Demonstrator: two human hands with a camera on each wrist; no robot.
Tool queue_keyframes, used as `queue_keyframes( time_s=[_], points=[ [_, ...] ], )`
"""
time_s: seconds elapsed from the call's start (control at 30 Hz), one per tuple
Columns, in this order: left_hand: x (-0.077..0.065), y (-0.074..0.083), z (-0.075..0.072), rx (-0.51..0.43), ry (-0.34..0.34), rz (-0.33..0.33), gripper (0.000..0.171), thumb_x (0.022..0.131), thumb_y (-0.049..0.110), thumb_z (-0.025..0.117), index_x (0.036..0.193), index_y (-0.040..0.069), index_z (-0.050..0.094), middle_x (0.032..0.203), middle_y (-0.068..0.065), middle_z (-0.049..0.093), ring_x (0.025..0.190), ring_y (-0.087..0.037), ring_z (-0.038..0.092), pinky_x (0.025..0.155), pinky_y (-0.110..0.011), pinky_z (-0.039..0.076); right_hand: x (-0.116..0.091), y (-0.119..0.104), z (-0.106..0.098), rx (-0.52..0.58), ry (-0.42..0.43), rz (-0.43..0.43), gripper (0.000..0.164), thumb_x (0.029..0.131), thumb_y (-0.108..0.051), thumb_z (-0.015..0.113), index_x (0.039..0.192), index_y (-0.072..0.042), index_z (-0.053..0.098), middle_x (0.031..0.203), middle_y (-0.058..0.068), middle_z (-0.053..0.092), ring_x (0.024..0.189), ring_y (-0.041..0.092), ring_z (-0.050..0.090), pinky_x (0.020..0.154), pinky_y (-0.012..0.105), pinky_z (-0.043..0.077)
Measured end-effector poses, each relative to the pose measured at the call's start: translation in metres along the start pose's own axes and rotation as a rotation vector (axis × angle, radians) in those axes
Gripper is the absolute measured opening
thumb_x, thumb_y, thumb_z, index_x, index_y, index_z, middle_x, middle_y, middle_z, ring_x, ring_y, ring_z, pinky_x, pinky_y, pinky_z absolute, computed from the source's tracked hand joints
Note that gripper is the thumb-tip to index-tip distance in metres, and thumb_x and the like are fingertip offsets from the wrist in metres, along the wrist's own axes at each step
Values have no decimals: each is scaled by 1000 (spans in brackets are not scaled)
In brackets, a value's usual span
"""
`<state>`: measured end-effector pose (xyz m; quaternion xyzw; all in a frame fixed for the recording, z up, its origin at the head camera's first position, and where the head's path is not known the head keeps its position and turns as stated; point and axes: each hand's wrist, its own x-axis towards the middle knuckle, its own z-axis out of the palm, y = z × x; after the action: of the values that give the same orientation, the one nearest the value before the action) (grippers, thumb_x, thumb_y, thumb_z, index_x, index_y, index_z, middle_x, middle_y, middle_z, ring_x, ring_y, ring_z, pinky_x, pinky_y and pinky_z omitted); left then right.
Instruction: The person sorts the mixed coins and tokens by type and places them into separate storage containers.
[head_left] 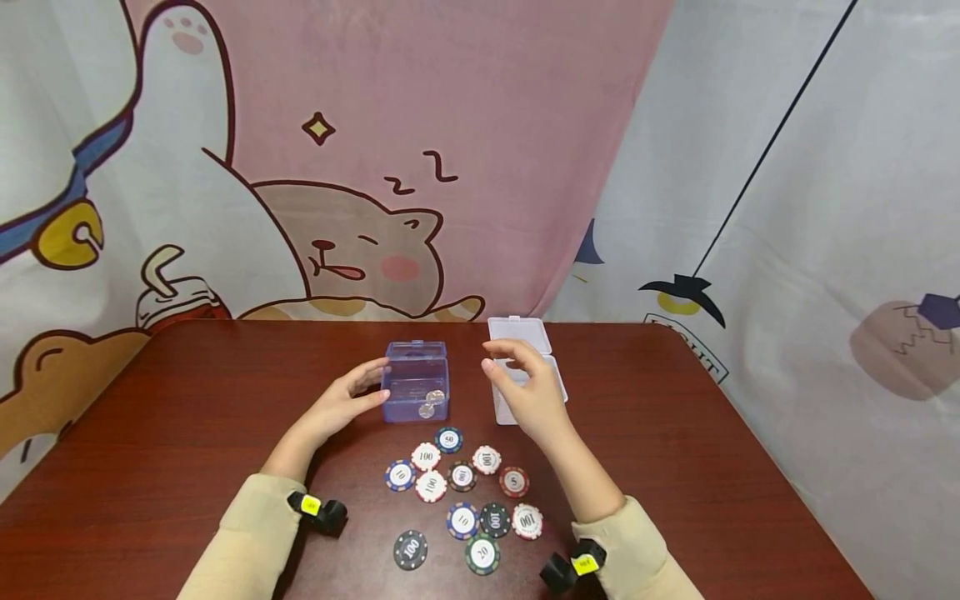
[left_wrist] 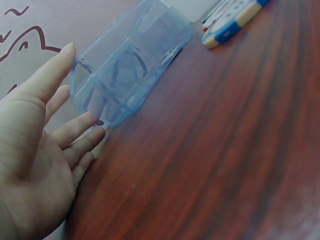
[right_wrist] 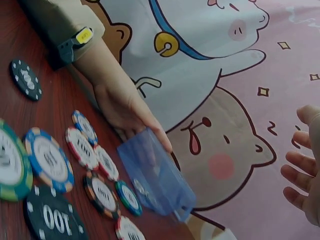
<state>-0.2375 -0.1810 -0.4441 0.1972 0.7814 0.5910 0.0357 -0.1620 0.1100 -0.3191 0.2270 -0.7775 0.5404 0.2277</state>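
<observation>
A see-through blue plastic box (head_left: 416,396) stands on the table with its lid raised. Inside it, silvery coins (head_left: 431,404) lie at the right. My left hand (head_left: 342,406) is at the box's left end, thumb and fingertips touching or very near it, the fingers fairly straight. Above a clear-white box (head_left: 507,407) with its lid (head_left: 519,334) flipped back is my right hand (head_left: 531,387). Its thumb and fingers are spread apart and hold nothing. That hand hides much of the white box, so its contents cannot be made out.
Several poker chips are scattered nearer to me, among them a black 100 chip (head_left: 411,550), a green 20 chip (head_left: 482,554) and a red 5 chip (head_left: 513,482). The dark wooden table (head_left: 675,467) ends at a cartoon-printed curtain (head_left: 480,125).
</observation>
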Motion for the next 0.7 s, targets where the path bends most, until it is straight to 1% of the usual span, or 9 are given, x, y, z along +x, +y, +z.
queue_keyframes(
  time_s=[0.13,0.33,0.43,0.57,0.63,0.7],
  points=[
    [0,-1,0,4,1,1,61,91,13,64,145,1,37,140,-26,43,128,-42,40,103,-59,27,-1,5,-11,-19,32,-13,19,86,6,64,104,11,65,105,24,64,100,37,58,85,54,43],
    [1,0,0,4,4,-8,60,92,14,64,145,4,39,140,-23,44,128,-40,40,104,-59,25,0,25,-28,-18,52,6,21,88,3,63,107,12,64,108,25,62,104,36,56,88,57,40],
    [0,0,0,7,3,-12,59,92,13,64,145,4,39,141,-23,44,128,-40,40,104,-59,25,1,34,-37,-27,60,44,22,89,1,63,109,12,63,111,24,61,106,35,55,89,49,42],
    [-1,0,0,8,1,-18,60,92,14,64,145,5,38,141,-23,44,129,-40,39,104,-59,25,2,44,-48,-36,89,103,23,90,1,62,110,11,63,112,25,61,102,32,57,86,31,44],
    [-1,1,0,5,0,-19,60,92,14,64,145,4,37,141,-23,43,129,-40,39,104,-59,25,2,49,-52,-33,107,118,23,91,1,61,111,11,62,110,26,61,99,31,58,83,26,45],
    [0,1,0,2,1,-16,61,92,14,64,145,3,37,141,-24,43,129,-41,39,104,-59,25,2,55,-56,-33,119,129,23,91,1,60,111,11,62,109,25,62,97,29,58,82,24,45]
  ],
)
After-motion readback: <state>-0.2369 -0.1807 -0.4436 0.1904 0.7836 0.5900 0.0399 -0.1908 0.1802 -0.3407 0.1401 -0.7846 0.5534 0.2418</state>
